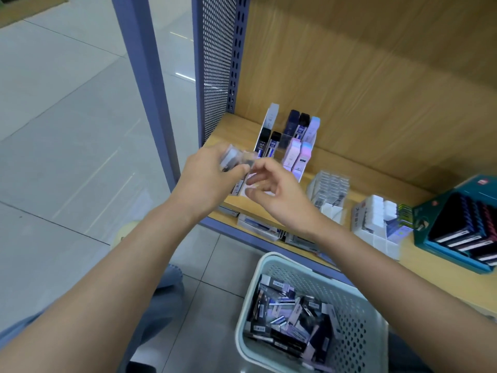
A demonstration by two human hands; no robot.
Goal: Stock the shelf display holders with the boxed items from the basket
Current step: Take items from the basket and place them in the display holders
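Below, on the grey tiled floor (67,130), a pale green perforated plastic basket (357,319) holds a loose heap of small boxed items (290,321), mostly black with some lilac. On the light wooden shelf (363,162) above it, near the blue-violet metal upright (150,76), a white stepped display holder (272,114) carries upright boxes in rows: dark ones at the left and back, pastel pink-and-blue ones toward the right. Further right along the shelf stand a clear plastic rack (332,181) of small items, a white compartment tray (382,242) with white boxes, and a teal cardboard display carton (468,188) filled with dark flat boxes. The left hand (204,181), fingers curled, grips a small stack of boxes (230,157), blurred, just in front of the display holder's left side. The right hand (282,195) is beside it with fingers loosely curled and the forefinger tip at the stack; whether it pinches a box cannot be told through the blur.
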